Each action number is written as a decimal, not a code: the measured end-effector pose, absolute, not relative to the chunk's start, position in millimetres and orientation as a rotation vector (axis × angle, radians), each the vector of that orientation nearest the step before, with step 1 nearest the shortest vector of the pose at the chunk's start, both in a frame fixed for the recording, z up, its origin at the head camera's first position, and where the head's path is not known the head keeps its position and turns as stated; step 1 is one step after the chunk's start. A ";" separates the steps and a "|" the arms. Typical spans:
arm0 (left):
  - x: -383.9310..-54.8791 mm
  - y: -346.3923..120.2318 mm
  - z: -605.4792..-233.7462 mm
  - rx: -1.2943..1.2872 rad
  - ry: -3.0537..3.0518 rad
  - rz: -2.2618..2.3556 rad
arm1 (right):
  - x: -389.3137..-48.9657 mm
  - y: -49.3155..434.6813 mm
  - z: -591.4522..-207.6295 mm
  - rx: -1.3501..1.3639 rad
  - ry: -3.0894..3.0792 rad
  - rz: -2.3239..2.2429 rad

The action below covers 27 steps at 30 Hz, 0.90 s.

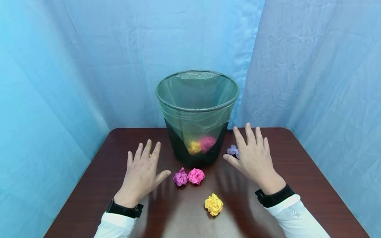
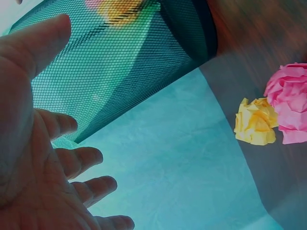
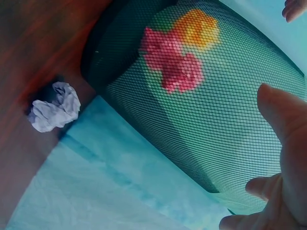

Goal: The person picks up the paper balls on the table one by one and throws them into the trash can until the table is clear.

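Both hands hover over the table with nothing in them, on either side of a dark mesh wastebasket (image 1: pixel 194 109) lined with a green bag. My left hand (image 1: pixel 141 175) has its fingers spread, the thumb beside a purple crumpled paper ball (image 1: pixel 180 177). Touching that ball is a pink paper ball (image 1: pixel 196 176). Behind the left fingers, a yellow paper ball (image 2: pixel 255 122) is mostly hidden in the head view. Fingers outstretched, my right hand (image 1: pixel 254 158) partly covers a lavender paper ball (image 1: pixel 232 150). Another yellow paper ball (image 1: pixel 214 205) lies between the forearms. Through the mesh show yellow (image 1: pixel 194 147) and pink paper balls (image 1: pixel 207 143).
The dark wood table (image 1: pixel 98 195) has its back edge just behind the basket. Light blue curtains (image 1: pixel 134 66) hang at the back and both sides. Black bands (image 1: pixel 276 195) wrap both wrists below white sleeves.
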<state>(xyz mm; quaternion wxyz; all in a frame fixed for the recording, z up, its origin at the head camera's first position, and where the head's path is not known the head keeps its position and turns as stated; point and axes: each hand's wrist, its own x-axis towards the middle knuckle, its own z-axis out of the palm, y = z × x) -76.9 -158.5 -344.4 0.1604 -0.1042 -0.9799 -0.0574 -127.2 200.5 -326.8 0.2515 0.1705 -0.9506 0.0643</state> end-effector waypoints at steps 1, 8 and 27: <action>-76.6 -158.9 -344.6 -0.295 -2.801 -0.167 | -127.2 200.5 -328.4 0.462 -2.589 0.180; -75.2 -162.9 -351.2 -0.280 -2.807 -0.193 | -128.2 201.3 -340.2 0.461 -2.587 0.215; -66.6 -176.4 -380.7 -0.239 -2.867 -0.242 | -122.6 201.4 -361.9 0.432 -2.692 0.222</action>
